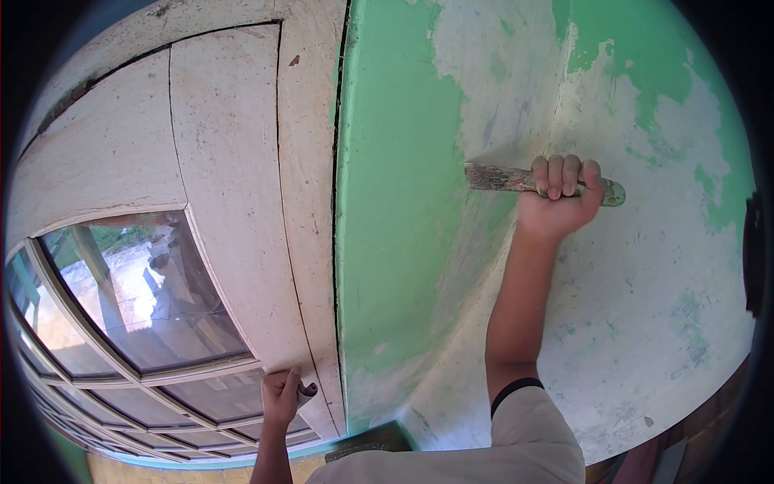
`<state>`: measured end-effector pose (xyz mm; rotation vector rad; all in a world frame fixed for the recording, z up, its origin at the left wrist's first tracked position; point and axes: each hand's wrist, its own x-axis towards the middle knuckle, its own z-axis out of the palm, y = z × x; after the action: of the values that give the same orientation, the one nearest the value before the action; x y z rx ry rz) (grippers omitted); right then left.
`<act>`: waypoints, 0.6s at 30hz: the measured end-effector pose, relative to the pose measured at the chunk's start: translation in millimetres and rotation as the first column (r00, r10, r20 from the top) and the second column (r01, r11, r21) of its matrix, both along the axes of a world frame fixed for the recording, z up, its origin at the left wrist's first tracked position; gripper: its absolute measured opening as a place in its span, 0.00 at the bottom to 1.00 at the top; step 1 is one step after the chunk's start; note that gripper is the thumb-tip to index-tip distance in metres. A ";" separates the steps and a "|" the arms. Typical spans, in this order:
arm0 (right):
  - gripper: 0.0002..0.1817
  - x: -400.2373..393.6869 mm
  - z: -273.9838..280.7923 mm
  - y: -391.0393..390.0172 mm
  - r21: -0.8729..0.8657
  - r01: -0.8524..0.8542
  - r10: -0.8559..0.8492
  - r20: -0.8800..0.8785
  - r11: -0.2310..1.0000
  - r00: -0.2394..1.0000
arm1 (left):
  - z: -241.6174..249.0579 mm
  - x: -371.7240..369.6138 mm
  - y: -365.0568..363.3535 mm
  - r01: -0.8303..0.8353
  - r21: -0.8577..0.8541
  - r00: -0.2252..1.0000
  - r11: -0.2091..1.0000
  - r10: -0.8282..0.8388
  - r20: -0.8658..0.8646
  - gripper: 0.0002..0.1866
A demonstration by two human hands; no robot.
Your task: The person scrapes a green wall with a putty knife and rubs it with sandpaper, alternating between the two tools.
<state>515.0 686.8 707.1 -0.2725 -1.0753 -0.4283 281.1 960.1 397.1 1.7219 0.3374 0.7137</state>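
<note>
My right hand (564,181) is wrapped round the handle of a paint-stained scraper (496,177), raised at the upper right. Its worn blade points left, and the tip lies right at the edge of the green paint (403,202) on the wall. The rounded handle end sticks out past my fist. Lower down, my left hand (280,391) is closed at the stile of a pale wooden door (230,145). A dark, rounded door handle (307,390) shows beside its fingers, mostly hidden by the hand.
Bare, whitish wall (629,274) with leftover green patches spreads on the right, past an inside corner. Glass panes (145,298) in the door reflect the outdoors. A dark gap (340,161) runs between door frame and wall. Planks (661,452) show at the lower right.
</note>
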 end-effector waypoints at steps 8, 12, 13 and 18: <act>0.10 -7.3 7.5 -6.8 0.035 -0.070 0.067 0.080 0.997 0.995 | -2.9 1.5 -0.2 -0.015 -0.002 1.000 1.000 0.015 0.021 0.23; 0.11 -4.5 13.4 -14.3 -0.057 0.024 -0.018 0.105 0.998 0.994 | -1.0 1.3 -0.9 -0.006 -0.013 1.000 1.000 0.006 0.014 0.23; 0.11 -4.3 14.8 -23.3 -0.059 0.023 -0.017 0.108 0.998 0.994 | -1.0 1.9 -1.1 -0.007 -0.015 1.000 1.000 0.007 0.016 0.23; 0.10 -3.7 10.2 -0.6 -0.084 0.013 -0.009 0.050 0.996 0.999 | -1.7 1.1 0.1 -0.012 0.012 1.000 1.000 0.011 0.010 0.23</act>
<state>511.4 686.3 717.3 -0.3445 -1.1424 -0.4012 282.2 960.3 395.4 1.7281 0.3368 0.7339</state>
